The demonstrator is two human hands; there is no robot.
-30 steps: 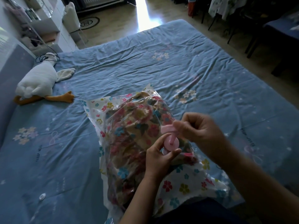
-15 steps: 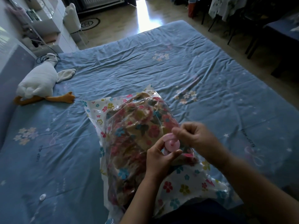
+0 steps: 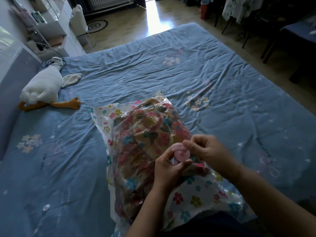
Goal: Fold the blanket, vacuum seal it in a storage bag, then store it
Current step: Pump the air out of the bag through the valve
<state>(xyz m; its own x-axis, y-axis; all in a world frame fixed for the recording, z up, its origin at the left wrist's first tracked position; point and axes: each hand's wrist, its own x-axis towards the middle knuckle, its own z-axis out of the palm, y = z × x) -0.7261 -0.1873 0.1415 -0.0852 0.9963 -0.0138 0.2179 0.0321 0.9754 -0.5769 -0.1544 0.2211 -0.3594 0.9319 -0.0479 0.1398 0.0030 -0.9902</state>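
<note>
Pink valve (image 3: 182, 154) on the bag (image 3: 196, 197) with the blanket (image 3: 147, 139), lying on the bed (image 3: 222, 86): left hand (image 3: 168, 170) pinches its base, right hand (image 3: 207, 151) has lowered the pinched cap (image 3: 177, 147) closer, so sealing seems nearly finished.

Home bedroom: wide bed (image 3: 171, 69) under blue sheet, plush goose (image 3: 42, 89), wood floor (image 3: 130, 29), white shelves (image 3: 51, 26).

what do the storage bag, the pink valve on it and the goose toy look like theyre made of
Storage bag: thin glossy plastic film, clear over the blanket and printed with flowers at the edges; it crinkles and catches glare.
Pink valve: smooth, apparently rigid moulded plastic, judging by its round disc shape and even colour.
Goose toy: soft white plush fabric with orange feet, matte and slumped, likely stuffed.
</note>
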